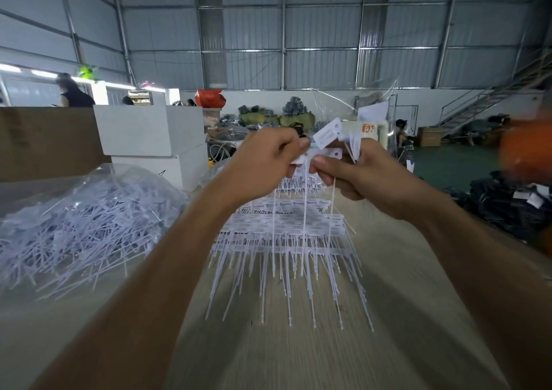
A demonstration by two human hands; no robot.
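Above the wooden table (298, 356), a white tag strip (328, 152) is pinched by the left hand (265, 159) and the right hand (355, 174), both with curled fingers; stacked tag rows (283, 234) are noted directly beneath.

Dim, flat daylight; bright windows far left; wide-angle bend at edges; foreground blurred.

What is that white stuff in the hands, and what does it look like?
They are white plastic tags. Each has a flat oblong head with a small round hole and a long thin tail hanging down. One head tilts up, another lies level under it. The left hand and right hand pinch them by the heads, above the wooden table.
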